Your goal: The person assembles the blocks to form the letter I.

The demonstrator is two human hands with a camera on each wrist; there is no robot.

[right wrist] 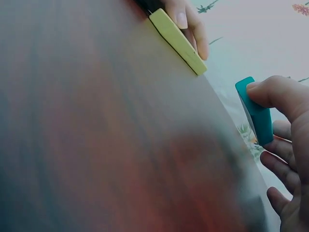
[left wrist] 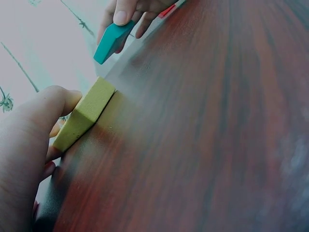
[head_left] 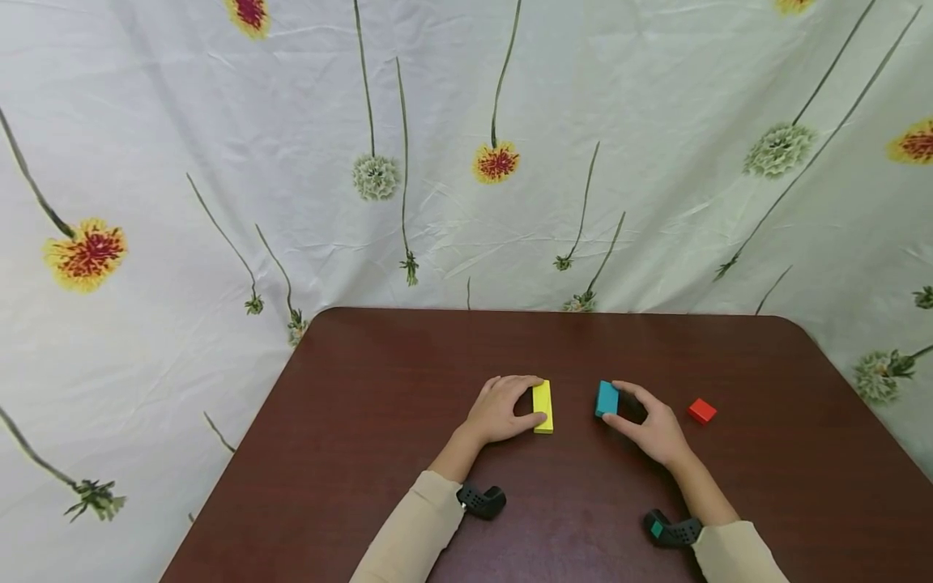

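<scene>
A long yellow block (head_left: pixel 543 405) lies flat on the table, and my left hand (head_left: pixel 501 409) grips it by its two ends, thumb at the near end and fingers at the far one. To its right, my right hand (head_left: pixel 658 427) pinches a blue block (head_left: pixel 607 399) between thumb and fingertips. In the right wrist view the blue block (right wrist: pixel 256 111) is tilted and raised off the table, the other fingers spread below it. A gap separates the yellow and blue blocks. The small red block (head_left: pixel 702 410) sits to the right of my right hand, touched by neither hand.
The dark brown wooden table (head_left: pixel 408 348) has rounded far corners. Behind it hangs a white cloth (head_left: pixel 452 219) printed with flowers. Black bands (head_left: pixel 483 501) are worn on both wrists, close above the tabletop.
</scene>
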